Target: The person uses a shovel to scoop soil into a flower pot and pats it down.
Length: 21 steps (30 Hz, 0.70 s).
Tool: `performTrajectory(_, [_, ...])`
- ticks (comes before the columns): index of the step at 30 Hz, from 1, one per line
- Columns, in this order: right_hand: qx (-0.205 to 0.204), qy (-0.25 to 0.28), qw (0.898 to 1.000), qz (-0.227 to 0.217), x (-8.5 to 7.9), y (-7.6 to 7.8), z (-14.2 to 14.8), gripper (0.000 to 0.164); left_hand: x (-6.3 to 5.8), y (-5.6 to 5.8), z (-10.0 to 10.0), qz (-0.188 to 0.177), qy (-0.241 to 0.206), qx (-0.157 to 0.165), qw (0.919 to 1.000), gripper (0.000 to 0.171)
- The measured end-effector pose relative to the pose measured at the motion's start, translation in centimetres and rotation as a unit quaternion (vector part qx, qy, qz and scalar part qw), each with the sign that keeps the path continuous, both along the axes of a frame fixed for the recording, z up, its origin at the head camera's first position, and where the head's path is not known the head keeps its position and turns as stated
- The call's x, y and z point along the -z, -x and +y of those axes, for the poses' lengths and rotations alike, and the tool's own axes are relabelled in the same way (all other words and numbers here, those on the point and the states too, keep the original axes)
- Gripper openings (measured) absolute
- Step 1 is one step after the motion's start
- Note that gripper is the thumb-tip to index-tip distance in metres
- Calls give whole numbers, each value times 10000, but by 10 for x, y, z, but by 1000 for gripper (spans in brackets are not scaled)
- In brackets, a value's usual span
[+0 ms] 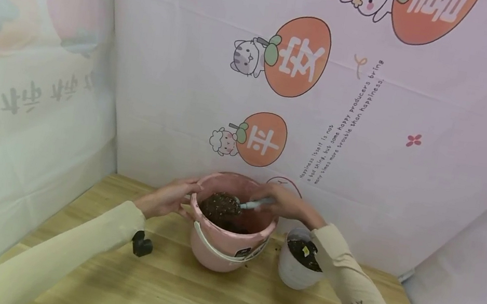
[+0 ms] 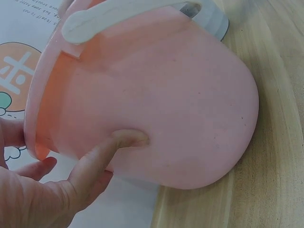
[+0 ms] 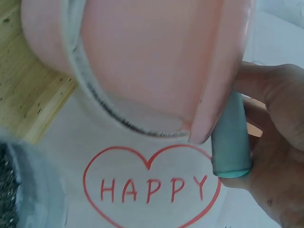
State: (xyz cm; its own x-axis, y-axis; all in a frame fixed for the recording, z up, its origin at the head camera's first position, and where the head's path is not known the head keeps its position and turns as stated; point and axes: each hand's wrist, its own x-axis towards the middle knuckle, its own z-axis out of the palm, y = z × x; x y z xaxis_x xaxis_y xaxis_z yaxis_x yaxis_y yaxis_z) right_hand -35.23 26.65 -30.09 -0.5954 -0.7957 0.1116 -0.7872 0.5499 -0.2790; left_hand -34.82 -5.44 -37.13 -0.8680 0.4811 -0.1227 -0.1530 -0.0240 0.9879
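R hand (image 1: pixel 280 201) wrapped round lt-blue handle of tool (image 1: pixel 256 204), fingers curled; tool's far end held at dark soil (image 1: pixel 217 209) inside pink bucket (image 1: pixel 214 261), just L of R grip. Bucket held at rim by L hand (image 1: pixel 170 197), one digit pressed to outer wall. Wht pot (image 1: pixel 294 276) w/ soil stood beside bucket, R of R grip.

My left-wrist feed: the left hand (image 2: pixel 57 192) grips a pink bucket (image 2: pixel 166 104).
I see one digit pressed to its side, others at the rim (image 2: pixel 38 95); a pale handle (image 2: pixel 109 19) crosses the top, the wood-grained desk (image 2: pixel 278 142) shows right, a white sheet (image 2: pixel 123 204) with an orange print (image 2: pixel 16 78) left.
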Motion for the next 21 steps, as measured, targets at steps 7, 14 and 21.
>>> performTrajectory(7, [219, 409, 9940, 995, 10, -5, 12, 26, 2, 1, 0, -22, 24, 16, 10000, 59])
performTrajectory(14, [199, 826, 9864, 1404, 16, -10, 15, 30, 1, 2, 0, -83, -2, -21, 10000, 60])
performTrajectory(21, [376, 929, 9851, 1398, 14, -15, 22, 32, 0, 1, -1, -177, -13, -28, 9998, 60])
